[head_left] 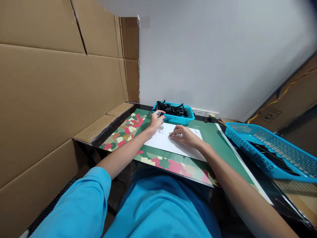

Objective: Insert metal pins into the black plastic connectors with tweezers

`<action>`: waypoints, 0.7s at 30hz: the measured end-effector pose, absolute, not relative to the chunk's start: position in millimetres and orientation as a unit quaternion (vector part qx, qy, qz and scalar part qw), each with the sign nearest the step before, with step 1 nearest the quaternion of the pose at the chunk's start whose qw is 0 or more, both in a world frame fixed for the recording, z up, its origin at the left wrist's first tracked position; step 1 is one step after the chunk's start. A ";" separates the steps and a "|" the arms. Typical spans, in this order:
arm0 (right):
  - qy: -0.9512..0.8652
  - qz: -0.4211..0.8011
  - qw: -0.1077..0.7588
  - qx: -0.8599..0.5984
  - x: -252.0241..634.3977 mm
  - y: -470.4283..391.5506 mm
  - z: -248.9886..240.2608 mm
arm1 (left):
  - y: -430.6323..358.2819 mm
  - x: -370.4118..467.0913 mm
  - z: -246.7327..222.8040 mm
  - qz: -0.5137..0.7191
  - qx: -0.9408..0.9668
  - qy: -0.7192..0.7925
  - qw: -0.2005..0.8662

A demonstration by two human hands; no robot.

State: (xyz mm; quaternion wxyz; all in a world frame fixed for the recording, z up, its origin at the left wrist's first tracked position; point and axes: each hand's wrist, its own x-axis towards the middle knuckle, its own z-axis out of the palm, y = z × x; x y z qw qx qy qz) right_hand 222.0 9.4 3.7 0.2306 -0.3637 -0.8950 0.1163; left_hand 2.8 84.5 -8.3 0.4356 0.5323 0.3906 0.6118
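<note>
A small black piece (161, 114) is pinched in the fingers of the left hand (156, 120), near tiny greyish bits (161, 129) on a white rectangular sheet (162, 142); the right hand (186, 135) bends over it, hold unclear; behind stands a blue perforated basket (176, 119).

Bright blue shirt (160, 205), short sleeve (81, 195), bare forearms (126, 153)

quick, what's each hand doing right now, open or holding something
Left hand: closed, seemingly pinching a small black piece.
Right hand: curled low over the white sheet; can't tell if it holds anything.
</note>
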 end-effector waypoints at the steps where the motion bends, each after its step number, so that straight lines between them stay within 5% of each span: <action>1: -0.884 0.126 0.240 -0.381 222.3 11.6 3.0 | 83.1 3.4 -7.4 0.606 0.536 0.390 0.439; 12: -0.800 0.196 0.293 -0.486 215.9 17.8 -8.2 | 78.6 11.3 -6.1 0.561 0.576 0.343 0.486; 21: -0.823 0.231 0.228 -0.465 233.5 26.9 -3.5 | 72.4 10.6 -2.4 0.500 0.608 0.359 0.502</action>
